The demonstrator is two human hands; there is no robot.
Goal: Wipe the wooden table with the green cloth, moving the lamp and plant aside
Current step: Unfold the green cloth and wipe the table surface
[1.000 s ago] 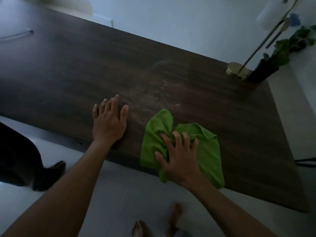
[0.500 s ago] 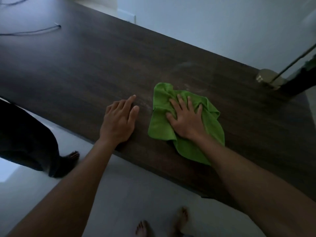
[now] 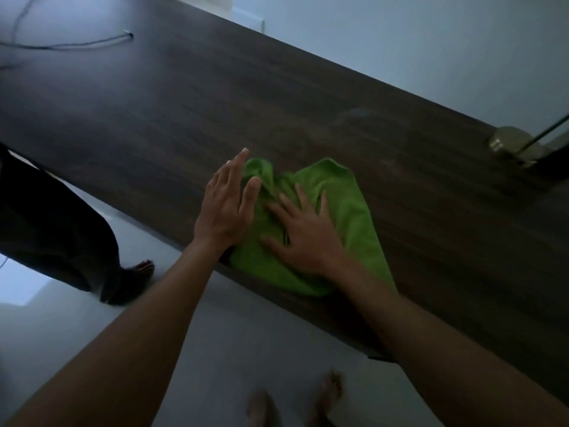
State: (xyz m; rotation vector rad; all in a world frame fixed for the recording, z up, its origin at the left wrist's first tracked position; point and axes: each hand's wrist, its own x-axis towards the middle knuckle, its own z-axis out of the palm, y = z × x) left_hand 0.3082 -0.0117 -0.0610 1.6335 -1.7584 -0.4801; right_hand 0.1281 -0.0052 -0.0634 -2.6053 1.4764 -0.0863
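Observation:
The green cloth (image 3: 345, 208) lies bunched on the dark wooden table (image 3: 215, 112), close to its near edge. My right hand (image 3: 304, 232) presses flat on the cloth with fingers spread. My left hand (image 3: 228, 204) rests beside it, fingers together, its fingertips overlapping the cloth's left fold. The lamp's brass base (image 3: 511, 143) stands at the table's far right corner with its thin stem leaning right. A dark plant pot (image 3: 554, 163) sits just behind it, mostly cut off by the frame edge.
A thin cable (image 3: 77, 44) trails across the table's far left. Another person's dark trouser leg and bare foot (image 3: 135, 272) stand on the pale floor left of the table. My own bare feet (image 3: 295, 402) show below. A pale wall runs behind the table.
My right hand dragged the cloth back toward the near edge and leftward against my left hand. The view shifted left, so the lamp and pot sit nearer the right edge.

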